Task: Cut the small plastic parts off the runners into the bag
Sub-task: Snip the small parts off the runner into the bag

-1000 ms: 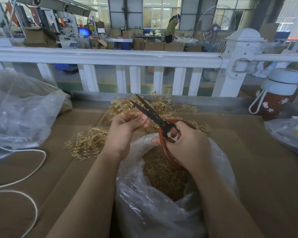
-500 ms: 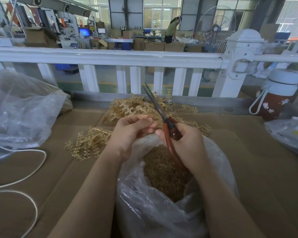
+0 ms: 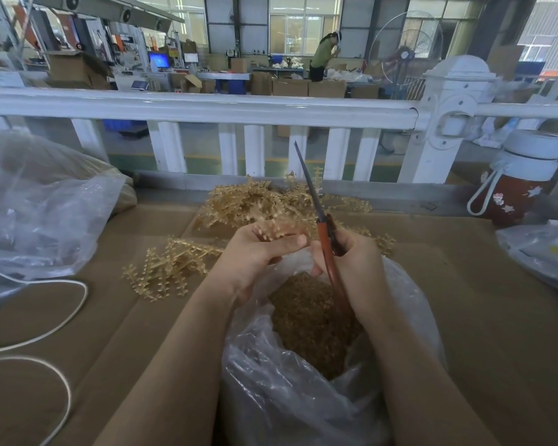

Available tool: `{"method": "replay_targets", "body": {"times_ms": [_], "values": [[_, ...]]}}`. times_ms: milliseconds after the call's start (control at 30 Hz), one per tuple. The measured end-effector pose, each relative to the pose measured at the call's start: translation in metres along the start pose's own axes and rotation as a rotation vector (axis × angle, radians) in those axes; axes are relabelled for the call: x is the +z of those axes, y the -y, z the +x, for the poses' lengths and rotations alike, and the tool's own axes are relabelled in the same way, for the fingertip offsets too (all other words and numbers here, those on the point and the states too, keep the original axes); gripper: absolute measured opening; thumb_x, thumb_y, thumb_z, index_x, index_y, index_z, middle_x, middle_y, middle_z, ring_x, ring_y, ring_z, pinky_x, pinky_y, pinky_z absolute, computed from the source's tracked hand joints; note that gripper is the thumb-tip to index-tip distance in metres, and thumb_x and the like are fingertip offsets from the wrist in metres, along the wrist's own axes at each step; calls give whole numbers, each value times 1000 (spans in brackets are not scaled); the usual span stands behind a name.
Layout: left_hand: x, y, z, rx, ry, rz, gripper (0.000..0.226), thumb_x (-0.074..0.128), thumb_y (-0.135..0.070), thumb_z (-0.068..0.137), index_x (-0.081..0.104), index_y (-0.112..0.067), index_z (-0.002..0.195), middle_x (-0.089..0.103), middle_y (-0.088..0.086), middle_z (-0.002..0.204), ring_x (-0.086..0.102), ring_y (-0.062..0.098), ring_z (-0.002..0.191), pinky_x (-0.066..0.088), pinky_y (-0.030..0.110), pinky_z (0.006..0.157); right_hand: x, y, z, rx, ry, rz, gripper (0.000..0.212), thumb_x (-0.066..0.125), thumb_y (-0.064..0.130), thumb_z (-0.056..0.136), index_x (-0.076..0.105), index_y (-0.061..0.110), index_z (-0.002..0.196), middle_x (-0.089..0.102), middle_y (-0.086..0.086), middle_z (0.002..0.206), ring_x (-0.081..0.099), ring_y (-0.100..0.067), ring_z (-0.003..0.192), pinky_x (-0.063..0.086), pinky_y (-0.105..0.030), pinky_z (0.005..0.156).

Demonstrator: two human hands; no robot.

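- A small tan plastic runner piece with short stubs (image 3: 276, 227) sits at frame centre, pinched in the curled fingers of the left hand (image 3: 255, 252), just above the mouth of the clear plastic bag (image 3: 409, 304).
- The right hand (image 3: 355, 268) wraps the red handles of the dark-bladed scissors (image 3: 316, 207); the blades look closed and point up, beside the runner but not on it.
- The step appears to lie between cuts: the blades must open and meet the next stub over the bag.
- Cut amber parts (image 3: 313, 320) fill the bag.
- Uncut tan runners (image 3: 255, 201) are heaped on the cardboard-covered desk (image 3: 480, 284) above; more (image 3: 165, 268) lie at left.
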State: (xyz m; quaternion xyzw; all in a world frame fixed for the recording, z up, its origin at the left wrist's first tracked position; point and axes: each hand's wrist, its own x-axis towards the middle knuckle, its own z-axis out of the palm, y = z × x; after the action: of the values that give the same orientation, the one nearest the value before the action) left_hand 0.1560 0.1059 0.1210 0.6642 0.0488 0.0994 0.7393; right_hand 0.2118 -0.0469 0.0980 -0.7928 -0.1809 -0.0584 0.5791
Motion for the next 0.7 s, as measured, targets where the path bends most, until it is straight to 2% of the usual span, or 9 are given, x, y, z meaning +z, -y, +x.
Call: {"method": "replay_targets", "body": {"times_ms": [100,233,367,467,533,600,667,700], "values": [[-1,-1,0,12,2,-40,17,84,-32,60,76,-27,75,76,-1,87,72,11,86,47,31,84,0,1,0,-13,-36,-21,19,73,29,89,71,15,77,71,-3,65,69,-24,64,59,-44,71],[-1,-1,3,41,-47,-157,15,78,-23,71,75,-17,85,76,4,83,72,11,78,54,18,69,0,3,-2,-17,-35,-36,18,74,27,89,70,18,74,70,2,64,68,-18,60,59,-46,70],[-1,-2,3,37,-75,-171,17,77,-20,75,74,-12,90,75,7,82,71,12,76,55,18,70,0,4,-4,-23,-31,-45,15,76,25,86,70,18,74,70,2,67,68,-20,64,59,-49,70],[0,-2,2,55,-74,-175,12,78,-19,73,73,-12,82,73,6,78,70,10,72,54,17,68,-1,3,-4,-42,-9,-63,11,76,23,85,71,16,78,70,1,69,68,-19,68,58,-51,73],[1,-2,2,82,-99,-168,4,76,-12,79,73,-12,78,73,6,76,70,11,72,53,16,67,-1,3,-5,-61,-9,-77,13,76,29,85,71,18,80,70,7,72,66,-11,68,59,-47,73],[0,-2,3,111,-128,-174,5,72,-8,86,73,-10,82,74,3,76,70,8,73,53,14,67,-2,3,-6,-74,-17,-106,29,74,53,79,71,25,84,70,18,78,65,-3,73,57,-35,68],[-3,-3,4,143,-146,-174,5,69,-7,88,73,-9,85,75,1,77,71,7,75,52,13,67,-4,2,-7,-108,-21,-226,50,65,78,67,68,33,90,68,24,79,62,6,76,48,-19,63],[-4,-3,4,159,-156,-170,5,69,-8,88,73,-8,84,75,0,77,70,7,75,52,13,67,-6,1,-7,-127,-19,-293,56,63,83,65,65,35,93,67,25,79,61,8,76,42,-15,62]]}}
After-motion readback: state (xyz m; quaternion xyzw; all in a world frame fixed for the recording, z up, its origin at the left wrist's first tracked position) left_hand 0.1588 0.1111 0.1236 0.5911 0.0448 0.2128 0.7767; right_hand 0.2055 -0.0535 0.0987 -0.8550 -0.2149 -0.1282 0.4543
